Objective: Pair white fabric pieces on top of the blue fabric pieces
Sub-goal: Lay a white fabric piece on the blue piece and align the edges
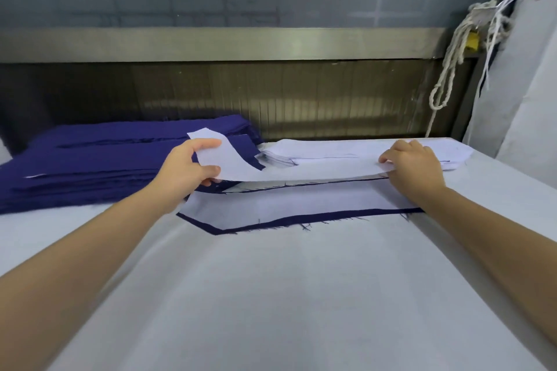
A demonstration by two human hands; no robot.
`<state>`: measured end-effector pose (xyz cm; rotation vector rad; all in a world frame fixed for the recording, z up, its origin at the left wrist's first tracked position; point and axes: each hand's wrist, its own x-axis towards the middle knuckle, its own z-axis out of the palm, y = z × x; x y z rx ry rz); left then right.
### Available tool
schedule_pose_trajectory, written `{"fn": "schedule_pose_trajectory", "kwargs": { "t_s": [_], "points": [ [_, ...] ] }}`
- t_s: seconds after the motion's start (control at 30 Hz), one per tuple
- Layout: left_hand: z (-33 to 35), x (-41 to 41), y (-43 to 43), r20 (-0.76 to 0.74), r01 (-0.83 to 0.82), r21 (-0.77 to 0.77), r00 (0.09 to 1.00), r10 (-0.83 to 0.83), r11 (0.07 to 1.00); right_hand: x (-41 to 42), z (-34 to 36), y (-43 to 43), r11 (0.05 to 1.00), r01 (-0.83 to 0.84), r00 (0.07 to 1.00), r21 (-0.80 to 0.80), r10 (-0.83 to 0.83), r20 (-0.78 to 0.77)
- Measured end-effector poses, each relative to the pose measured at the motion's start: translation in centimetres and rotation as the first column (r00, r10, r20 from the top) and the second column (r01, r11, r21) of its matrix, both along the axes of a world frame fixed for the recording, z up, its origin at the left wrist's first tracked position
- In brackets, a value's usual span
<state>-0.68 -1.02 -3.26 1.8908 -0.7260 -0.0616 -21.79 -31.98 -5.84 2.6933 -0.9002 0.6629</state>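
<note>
Head view, the only one on offer: the left hand (193, 169) pinches the near-left end of a long white piece (301, 173), thumb on top and fingers curled beneath, while the right hand (413, 166) curls its fingers over the far-right end. Both hands are clamped on the same strip, which hangs stretched between them just above the table (271, 295). Directly beneath lies a finished pair (301, 205), white on blue, with a blue border (271, 221) showing along its near edge. A thin dark edge (301, 184) peeks out under the held strip. That looks like another blue piece waiting for its partner, though I can't be sure. So the step in hand reads as laying: the white piece is picked and squared up but not yet down. The next move calls for lowering it flat, keeping it taut and lining up its ends so that an even blue margin shows all round. Now the count: two hands, one white piece in the air, one finished pair showing. There's one blue stack (90, 166) to the left and one white stack (346, 153) at the back between the hands, layers too fine to number. One rope (449, 69) dangles at far right.
</note>
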Motion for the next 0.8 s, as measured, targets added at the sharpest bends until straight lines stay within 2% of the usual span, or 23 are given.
{"fn": "schedule_pose_trajectory", "kwargs": {
  "t_s": [0.07,0.2,0.33,0.47,0.6,0.7,0.8],
  "points": [
    [-0.3,-0.1,1.0,0.021,-0.008,0.010,1.000,0.008,1.000,-1.2,-0.1,0.1,1.000,-0.023,0.999,0.010,0.022,0.024],
    [-1.2,-0.2,2.4,0.074,-0.046,-0.020,0.996,0.048,0.999,-3.1,-0.5,0.7,0.996,-0.071,0.982,0.061,0.059,0.179],
    [-2.1,-0.4,3.0,0.064,-0.031,-0.063,0.997,0.035,0.998,-3.5,-0.6,0.8,0.988,-0.051,0.986,0.149,0.025,0.167],
    [-2.9,-0.4,3.8,0.141,-0.032,0.076,0.990,0.021,0.997,-3.6,-0.6,0.5,0.970,-0.013,0.983,0.243,-0.032,0.181],
    [-3.0,-1.0,3.8,0.305,-0.077,0.198,0.952,0.013,0.977,-3.7,-0.7,0.2,0.944,-0.121,0.947,0.308,0.016,0.321],
    [-2.9,-1.1,3.8,0.346,-0.088,0.259,0.938,-0.008,0.962,-3.7,-0.7,0.2,0.895,-0.238,0.908,0.378,0.068,0.413],
    [-2.9,-1.0,3.9,0.333,-0.085,0.275,0.943,-0.012,0.958,-3.7,-0.7,0.1,0.793,-0.297,0.864,0.531,-0.014,0.503]
  ]
}}
